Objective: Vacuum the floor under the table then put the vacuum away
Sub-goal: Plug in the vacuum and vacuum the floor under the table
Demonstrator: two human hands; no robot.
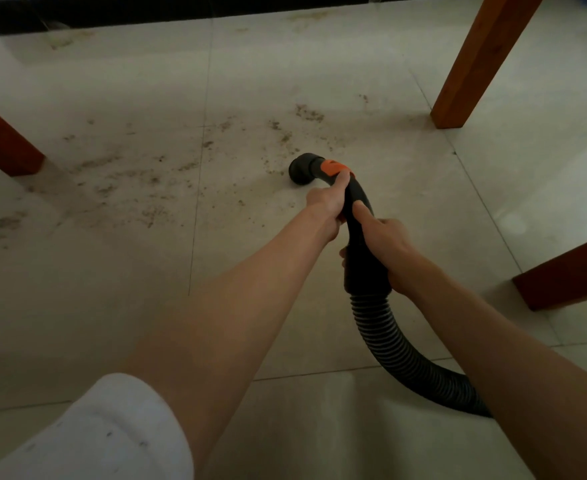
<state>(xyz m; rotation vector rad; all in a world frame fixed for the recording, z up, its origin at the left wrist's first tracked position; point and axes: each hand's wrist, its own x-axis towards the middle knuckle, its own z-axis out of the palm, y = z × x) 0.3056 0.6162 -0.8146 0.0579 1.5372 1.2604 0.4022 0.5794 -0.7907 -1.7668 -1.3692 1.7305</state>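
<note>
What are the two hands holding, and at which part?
Both hold the vacuum hose's rigid black handle: left hand near the orange collar, right hand just behind.

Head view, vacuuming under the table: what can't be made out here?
- Vacuum body: out of frame; the ribbed hose passes behind the right forearm at the lower right.
- Nozzle opening: faces the floor, so contact with the tile cannot be told.
- Table top: cut off; only wooden legs show.
- Handle underside: hidden by the left hand and right hand.
</note>
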